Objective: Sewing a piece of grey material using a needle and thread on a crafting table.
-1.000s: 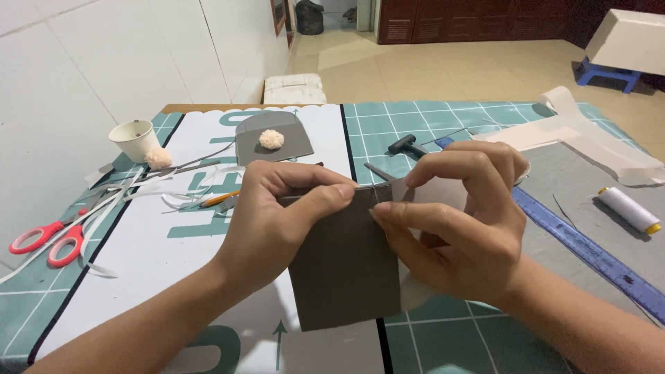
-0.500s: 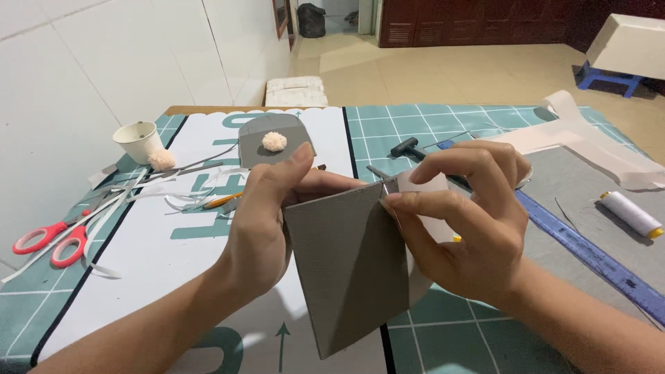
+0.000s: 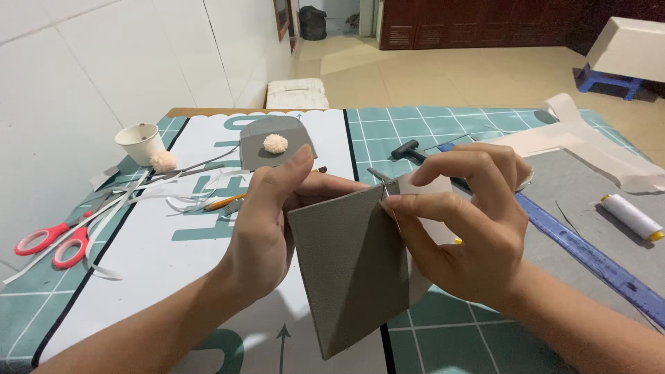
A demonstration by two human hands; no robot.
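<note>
Left hand (image 3: 267,221): closed on the left edge of the grey leather piece (image 3: 353,266); the thumb is pressed on the front near the top, the other fingers are hidden behind it.
Right hand (image 3: 471,228): the grip is pinched shut at the top right corner of the same piece; a thin needle (image 3: 379,176) is seen at the fingertips, but it cannot be told for sure which fingers hold it.
Grey leather piece: held in the air above the tabletop, tilted, with one corner pointing down; the surface is matte and finely grained, the edges are straight. A paler flat piece (image 3: 429,208) is seen behind it.
Tabletop: covered by a teal cutting mat (image 3: 429,131) with a white grid, and by a smooth white sheet (image 3: 159,256) with teal letters.
Left side: scissors (image 3: 52,242) with red handles, thin white strips (image 3: 125,201), a white paper cup (image 3: 140,143) and a small fluffy pompom (image 3: 163,161) just beside it.
Far middle: a grey arch-shaped piece (image 3: 273,144) is laid flat, with a cream pompom (image 3: 275,143) on it.
Right side: a long blue ruler (image 3: 589,256), a spool of white thread (image 3: 632,217) on a grey sheet (image 3: 589,201), and a small black-headed hammer (image 3: 409,150).
</note>
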